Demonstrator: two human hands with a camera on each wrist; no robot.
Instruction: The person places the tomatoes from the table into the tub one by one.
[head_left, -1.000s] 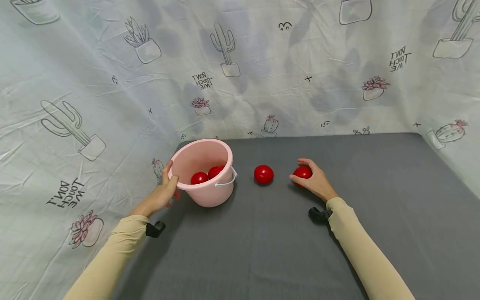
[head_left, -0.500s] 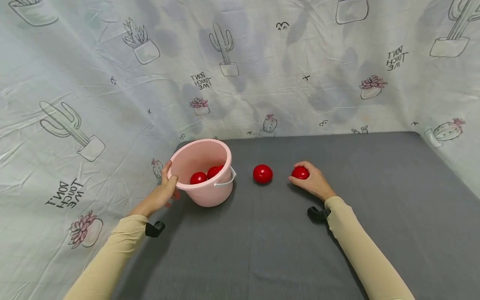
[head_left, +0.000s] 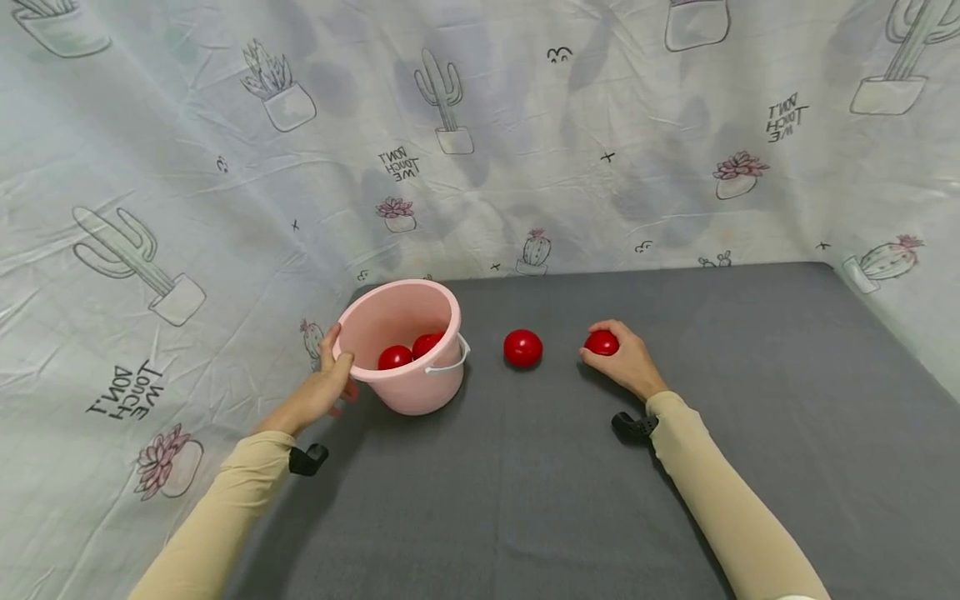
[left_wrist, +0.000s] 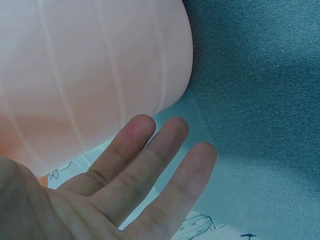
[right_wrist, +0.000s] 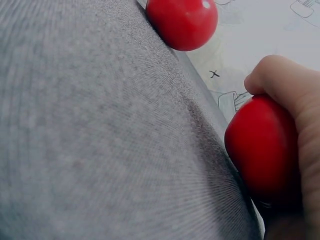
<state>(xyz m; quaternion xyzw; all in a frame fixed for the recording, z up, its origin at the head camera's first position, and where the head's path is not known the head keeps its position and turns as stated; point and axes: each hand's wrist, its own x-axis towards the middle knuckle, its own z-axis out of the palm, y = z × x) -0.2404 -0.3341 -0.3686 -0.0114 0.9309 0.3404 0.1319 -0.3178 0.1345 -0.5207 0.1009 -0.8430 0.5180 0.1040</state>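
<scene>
At the left of the head view, my left hand (head_left: 321, 390) grips the rim of a pink bucket (head_left: 416, 393) between thumb and forefinger. The left wrist view shows the other fingers (left_wrist: 175, 187) stretched out beside the bucket wall (left_wrist: 100, 65). Inside the bucket lie a few glossy red tomatoes (head_left: 395, 357), partly hidden by its rim. My right hand (head_left: 632, 363) holds another red tomato (head_left: 602, 342), thumb and fingers curled about it, close above the cloth. Between this hand and the bucket, a loose tomato (head_left: 522, 348) sits on the table.
A grey cloth (head_left: 540, 483) covers the table. The bucket's white handle (head_left: 448, 365) hangs down on its right side. A pale curtain (head_left: 510, 133) printed with cactus drawings stands behind the table and along its left side.
My right fingers have closed in around the tomato, and it appears slightly raised. My left hand stays on the bucket rim. The head view has shifted slightly.
</scene>
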